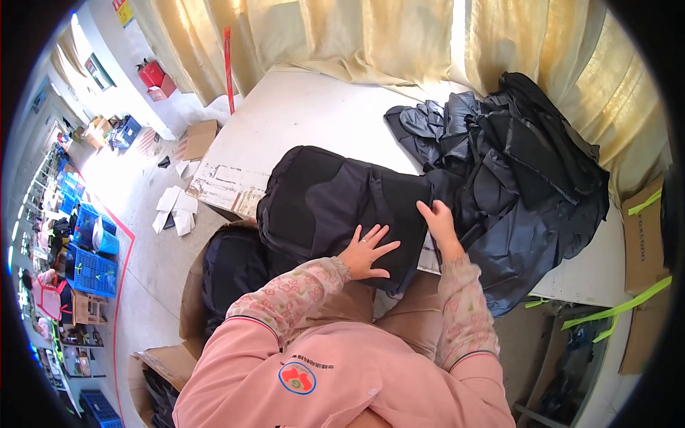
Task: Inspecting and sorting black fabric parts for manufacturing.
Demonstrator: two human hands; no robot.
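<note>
Seated at a white table (307, 114), the person works a flat black padded fabric piece (321, 200) that lies across the near edge of the tabletop, its left end hanging a little past the worn table corner. Left hand (365, 251) rests palm down on the near right part of the piece, fingers spread wide, gripping nothing, only pressing. Right hand (437, 221) sits at the piece's right edge, fingers curled down onto the cloth; whether it pinches the edge or merely presses cannot be told from this view. Just beyond the right hand rises a heaped pile of dark fabric (514, 171), crumpled and glossy, touching or overlapping the flat piece at that edge. Judged step: smoothing and squaring the piece flat on the table, with the right hand busy at the seam where it meets the pile. The next move, as I read it, calls for keeping the left palm as an anchor while the right separates one layer cleanly from the heap without dragging the rest along. Below the table's left corner stands a cardboard box (193, 285) holding more dark pieces. Pale yellow curtains (371, 36) hang behind the table; blue crates (93, 271) stand well apart on the floor to the left.
</note>
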